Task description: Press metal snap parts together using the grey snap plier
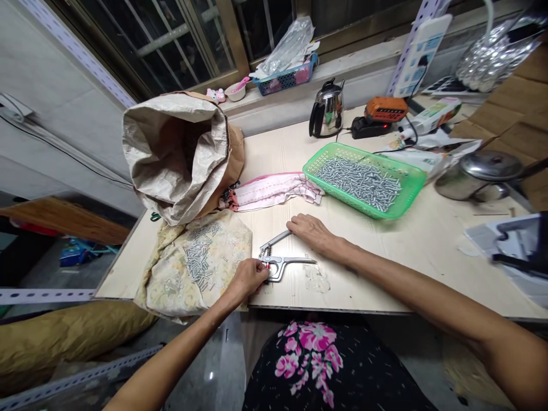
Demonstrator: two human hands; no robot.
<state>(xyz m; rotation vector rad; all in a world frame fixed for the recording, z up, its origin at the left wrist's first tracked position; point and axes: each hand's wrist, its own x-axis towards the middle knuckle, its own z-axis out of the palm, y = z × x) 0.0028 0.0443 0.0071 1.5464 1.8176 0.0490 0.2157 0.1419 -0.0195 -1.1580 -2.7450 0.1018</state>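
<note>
On the table lies a grey metal spring-loaded lever tool [282, 261], its two handles spread apart. My right hand [310, 229] grips the end of the raised upper handle. At the jaw end, my left hand [250, 275] is closed in a pinch beside a small red part of the tool. Whatever those fingertips hold is hidden or too small to make out. Left of that hand, a pile of small metal pins [200, 260] rests on a patterned cloth [165, 285]. A green plastic basket [405, 208] at the right holds many similar silvery pins.
A large open paper sack [180, 154] stands behind the cloth. A pink and white cloth [274, 192] lies between sack and basket. Farther back are a steel kettle [331, 108] and an orange battery [385, 108] on a charger. A lidded metal pot [479, 174] stands at right.
</note>
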